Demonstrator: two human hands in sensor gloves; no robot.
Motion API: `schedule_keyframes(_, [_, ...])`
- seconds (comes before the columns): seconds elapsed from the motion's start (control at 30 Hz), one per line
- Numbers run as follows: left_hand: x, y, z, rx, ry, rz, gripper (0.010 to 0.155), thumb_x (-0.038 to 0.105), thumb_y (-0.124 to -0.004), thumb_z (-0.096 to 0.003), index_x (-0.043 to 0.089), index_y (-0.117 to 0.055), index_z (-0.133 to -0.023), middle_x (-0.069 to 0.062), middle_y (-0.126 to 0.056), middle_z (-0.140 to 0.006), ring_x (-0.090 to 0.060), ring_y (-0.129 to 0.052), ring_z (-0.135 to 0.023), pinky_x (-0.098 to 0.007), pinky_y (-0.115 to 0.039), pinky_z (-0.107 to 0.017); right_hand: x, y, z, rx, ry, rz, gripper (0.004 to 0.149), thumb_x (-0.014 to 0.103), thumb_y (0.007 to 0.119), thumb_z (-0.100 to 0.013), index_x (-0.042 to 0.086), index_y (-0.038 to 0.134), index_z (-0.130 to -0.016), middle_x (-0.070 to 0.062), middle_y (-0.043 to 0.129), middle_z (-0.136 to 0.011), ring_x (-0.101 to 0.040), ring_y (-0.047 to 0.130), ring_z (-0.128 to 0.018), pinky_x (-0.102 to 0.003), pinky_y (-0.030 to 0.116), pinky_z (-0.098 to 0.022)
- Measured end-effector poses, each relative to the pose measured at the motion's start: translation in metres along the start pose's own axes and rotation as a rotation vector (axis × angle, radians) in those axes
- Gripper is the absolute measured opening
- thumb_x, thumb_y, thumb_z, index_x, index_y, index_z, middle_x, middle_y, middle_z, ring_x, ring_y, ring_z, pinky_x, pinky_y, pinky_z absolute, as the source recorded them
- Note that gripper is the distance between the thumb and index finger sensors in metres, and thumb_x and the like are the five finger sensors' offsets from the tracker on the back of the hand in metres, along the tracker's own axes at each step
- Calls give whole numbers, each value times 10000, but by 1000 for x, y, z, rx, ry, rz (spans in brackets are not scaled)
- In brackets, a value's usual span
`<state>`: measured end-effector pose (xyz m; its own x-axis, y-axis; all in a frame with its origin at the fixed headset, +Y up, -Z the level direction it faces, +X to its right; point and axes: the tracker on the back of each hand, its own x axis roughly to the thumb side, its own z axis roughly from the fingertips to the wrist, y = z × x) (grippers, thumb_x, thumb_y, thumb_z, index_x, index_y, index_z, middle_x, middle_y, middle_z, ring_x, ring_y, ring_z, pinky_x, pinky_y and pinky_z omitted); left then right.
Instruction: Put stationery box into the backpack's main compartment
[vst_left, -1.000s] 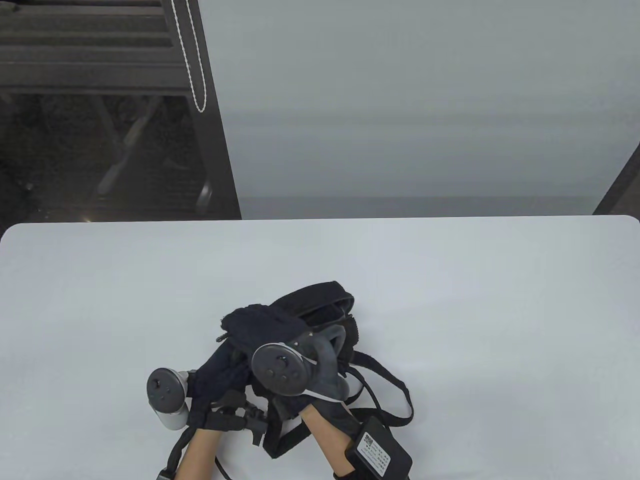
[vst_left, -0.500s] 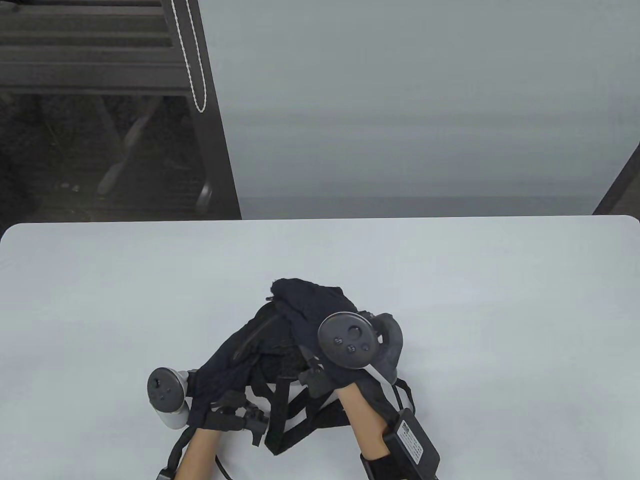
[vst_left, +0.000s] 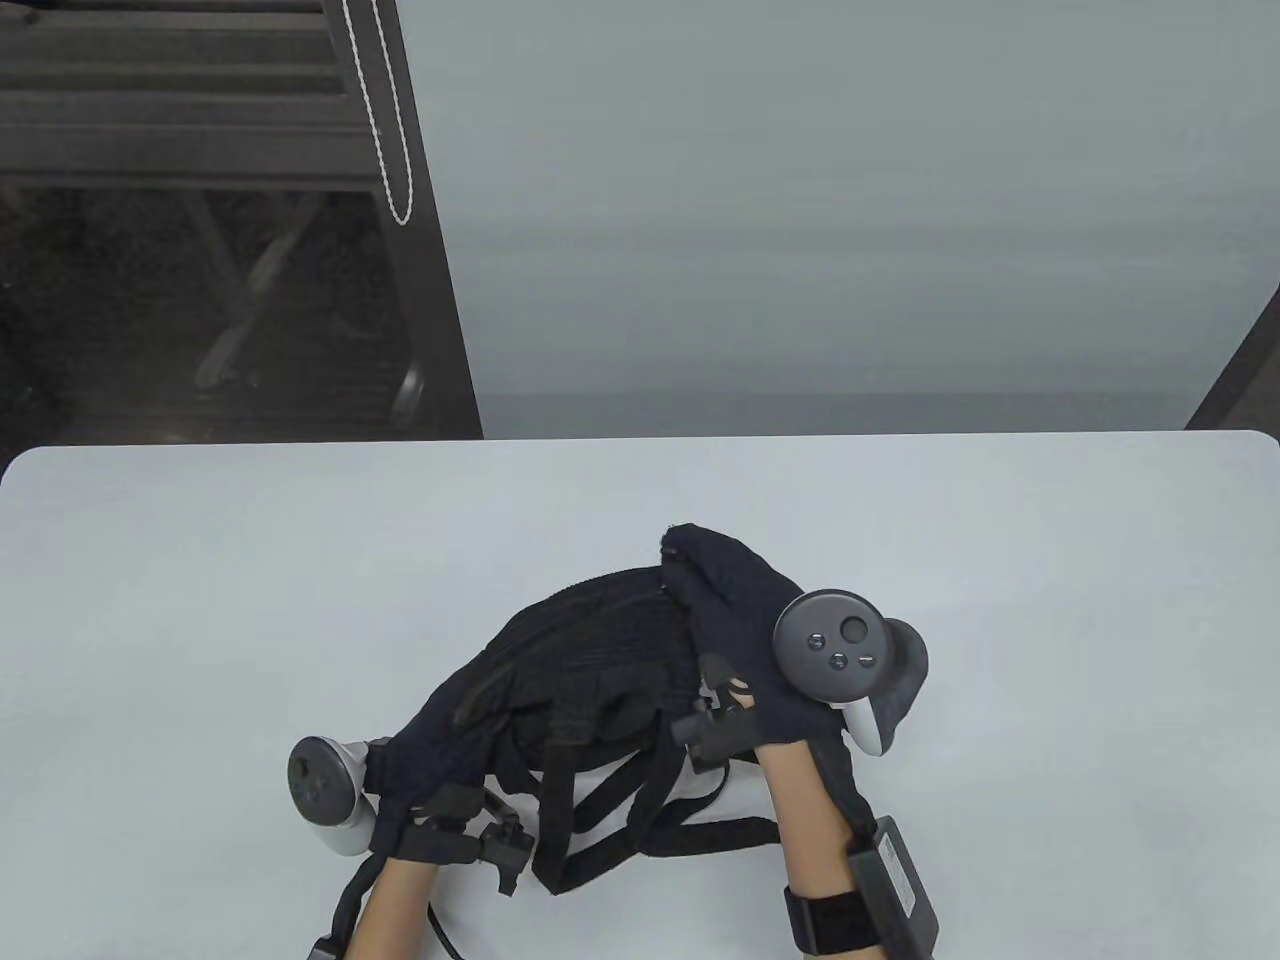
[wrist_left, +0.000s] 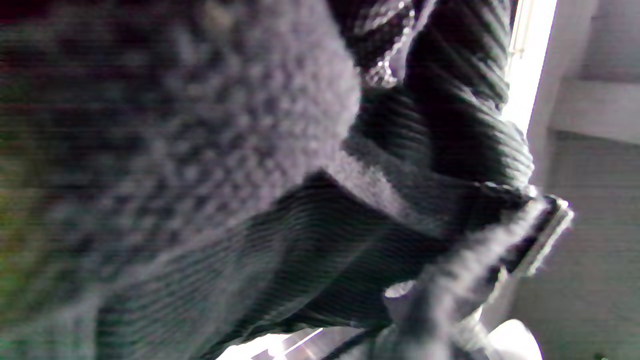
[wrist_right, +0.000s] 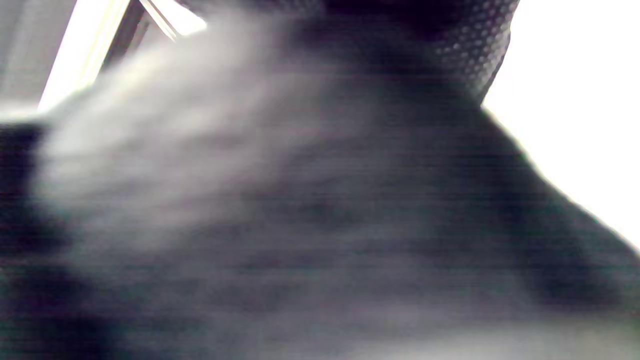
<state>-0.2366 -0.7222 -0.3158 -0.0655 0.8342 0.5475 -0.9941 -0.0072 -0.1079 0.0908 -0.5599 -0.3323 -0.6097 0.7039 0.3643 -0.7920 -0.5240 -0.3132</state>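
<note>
Lying crumpled at lower centre of the surface (vst_left: 200, 600), the black backpack (vst_left: 570, 680) is gripped by the left hand (vst_left: 420, 770) and right hand (vst_left: 735, 640); straps trail below.

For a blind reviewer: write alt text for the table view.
Two gloved hands hold a black backpack lying on a white table, its straps trailing toward the near edge. The left hand is on the bag's near-left end and the right hand on its far-right end. No stationery box is visible.
</note>
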Motion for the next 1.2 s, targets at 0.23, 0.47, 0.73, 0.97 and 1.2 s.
schedule_keyframes(0.23, [-3,7,1,59,28,141,447,285,-760,-548,315,-784,-993,-103,-877,-904,-445,-917,-833,-659,-736,-616,-47,4,10,60,80,55,375,326,842,-495,255,846,-863,-20,978,-807,-238,987,-695,-407,824,-533])
schedule_keyframes(0.47, [-8,2,2,59,55,271,442,273,-763,-552,290,-790,-992,-125,-880,-886,-463,-937,-793,-652,-784,-580,-90,47,40,236,152,66,371,339,793,-530,245,816,-888,-34,937,-836,-263,944,-724,-449,781,-559])
schedule_keyframes(0.73, [-8,7,0,25,59,175,443,286,-762,-552,301,-783,-995,-112,-884,-885,-441,-956,-784,-631,-793,-585,-97,39,58,154,78,16,376,360,813,-546,265,797,-909,-28,895,-901,-284,900,-787,-465,751,-588])
schedule_keyframes(0.97, [-7,9,1,55,51,180,448,289,-761,-555,308,-770,-1003,-107,-871,-901,-441,-941,-805,-634,-775,-601,-82,6,83,88,-84,173,471,384,809,-548,278,715,-998,-27,780,-1039,-299,778,-927,-498,657,-671])
schedule_keyframes(1.2, [-6,15,2,89,48,172,451,293,-759,-557,310,-762,-1008,-103,-864,-909,-439,-932,-815,-631,-768,-610,-111,1,108,57,-39,334,509,428,763,-564,285,662,-1043,-24,693,-1111,-300,649,-1018,-529,536,-725])
